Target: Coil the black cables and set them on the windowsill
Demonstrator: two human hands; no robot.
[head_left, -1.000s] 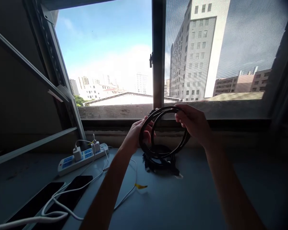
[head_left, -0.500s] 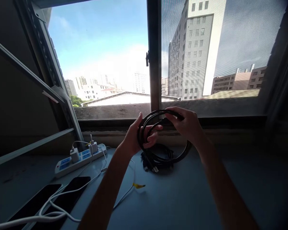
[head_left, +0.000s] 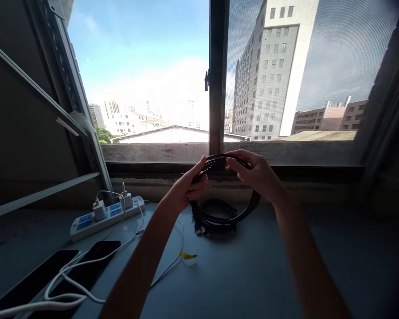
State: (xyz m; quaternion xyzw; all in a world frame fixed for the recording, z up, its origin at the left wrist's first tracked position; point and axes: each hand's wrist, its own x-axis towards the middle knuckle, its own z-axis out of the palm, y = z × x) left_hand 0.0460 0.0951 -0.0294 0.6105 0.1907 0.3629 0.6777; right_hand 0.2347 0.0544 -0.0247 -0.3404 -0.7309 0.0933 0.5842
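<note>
A coiled black cable (head_left: 253,203) is held up in a loop between both hands, above the table. My left hand (head_left: 189,188) is closed round the left side of the coil, thumb on top. My right hand (head_left: 252,172) pinches the upper right of the loop between thumb and fingers. Below and partly behind the held loop, a second bundle of black cable (head_left: 216,229) lies on the table. A pale metallic plug end (head_left: 202,229) shows at its left side. The fingertips of both hands are partly hidden by the cable.
To the left stands a white power strip (head_left: 115,215) with two chargers plugged in. Dark phone-like slabs (head_left: 96,261) lie in front of it under white cables (head_left: 64,270). A yellow tag (head_left: 188,256) sits on a thin white cord. A window (head_left: 216,110) rises behind the table.
My left hand has closed its fingers round the coil, where they were spread inside it before. The right hand has shifted slightly left along the loop. The view has moved a little.
</note>
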